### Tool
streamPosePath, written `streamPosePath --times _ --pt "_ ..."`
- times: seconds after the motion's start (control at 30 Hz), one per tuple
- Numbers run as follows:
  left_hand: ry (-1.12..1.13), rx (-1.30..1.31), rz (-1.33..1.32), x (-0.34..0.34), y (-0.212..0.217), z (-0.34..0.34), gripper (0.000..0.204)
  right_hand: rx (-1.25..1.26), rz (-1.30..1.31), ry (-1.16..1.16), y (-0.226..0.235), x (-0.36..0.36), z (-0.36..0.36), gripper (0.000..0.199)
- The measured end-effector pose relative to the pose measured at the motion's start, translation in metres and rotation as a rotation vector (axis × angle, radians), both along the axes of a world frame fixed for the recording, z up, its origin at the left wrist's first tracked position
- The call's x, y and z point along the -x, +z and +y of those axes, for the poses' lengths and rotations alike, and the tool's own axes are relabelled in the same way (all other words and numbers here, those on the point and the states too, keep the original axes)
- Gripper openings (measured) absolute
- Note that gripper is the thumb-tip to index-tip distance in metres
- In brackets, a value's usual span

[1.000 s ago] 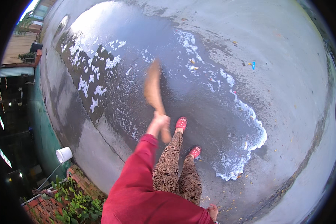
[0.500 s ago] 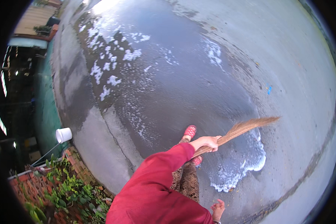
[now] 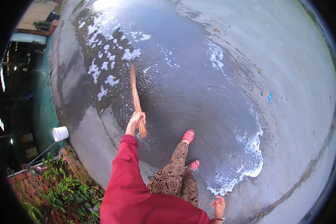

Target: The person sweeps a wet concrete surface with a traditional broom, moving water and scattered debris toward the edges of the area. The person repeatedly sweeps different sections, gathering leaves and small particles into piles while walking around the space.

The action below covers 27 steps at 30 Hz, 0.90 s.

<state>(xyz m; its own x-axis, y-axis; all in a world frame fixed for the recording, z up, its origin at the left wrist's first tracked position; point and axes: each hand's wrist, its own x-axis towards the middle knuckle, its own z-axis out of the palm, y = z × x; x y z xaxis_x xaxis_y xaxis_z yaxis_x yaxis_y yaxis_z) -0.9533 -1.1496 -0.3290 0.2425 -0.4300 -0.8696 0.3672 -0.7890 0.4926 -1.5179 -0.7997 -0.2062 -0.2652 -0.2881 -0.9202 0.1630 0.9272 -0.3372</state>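
Note:
My left hand [image 3: 135, 120] is wrapped round the handle end of a short twig broom [image 3: 136, 93]. The broom's thick butt sticks out below the fist, and its thin bristle tips point away toward white foam [image 3: 131, 55] on the wet concrete ground [image 3: 168, 97]. Whether the tips touch the ground I cannot tell. Low on the right, my right hand [image 3: 218, 206] hangs beside my body with loosely curled, parted fingers and nothing in them. A strip of foam lies just beyond it.
My feet in red sandals [image 3: 189, 136] stand on the wet patch. At left are a white bucket [image 3: 60, 133], a brick planter [image 3: 76, 166] with green plants [image 3: 69, 186], and a dark doorway. A blue scrap [image 3: 270, 97] lies at right.
My left hand has swung the broom from the right across to the left, and its tips now point away instead of rightward. My right hand stays low at my side.

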Motion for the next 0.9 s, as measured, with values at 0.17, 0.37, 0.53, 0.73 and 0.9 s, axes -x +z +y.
streamPosePath --times 0.17,0.37,0.53,0.73,0.9 --pt "-0.540 -0.210 -0.370 0.191 -0.051 -0.032 0.082 -0.079 0.069 -0.119 0.017 -0.007 0.019 0.030" --pt "-1.485 -0.111 -0.199 0.363 -0.042 0.028 0.098 -0.138 0.081 -0.078 0.039 -0.019 0.022 0.029" --pt "-1.674 0.074 0.029 0.381 -0.004 -0.039 0.095 -0.035 0.088 0.048 0.036 -0.006 -0.010 0.028" --pt "-1.225 0.157 0.107 0.287 0.083 -0.041 0.091 0.045 0.052 0.015 0.002 0.045 -0.047 0.026" --pt "-0.679 0.030 0.025 0.197 0.124 -0.052 0.082 -0.069 -0.017 0.105 -0.036 0.088 -0.058 0.027"
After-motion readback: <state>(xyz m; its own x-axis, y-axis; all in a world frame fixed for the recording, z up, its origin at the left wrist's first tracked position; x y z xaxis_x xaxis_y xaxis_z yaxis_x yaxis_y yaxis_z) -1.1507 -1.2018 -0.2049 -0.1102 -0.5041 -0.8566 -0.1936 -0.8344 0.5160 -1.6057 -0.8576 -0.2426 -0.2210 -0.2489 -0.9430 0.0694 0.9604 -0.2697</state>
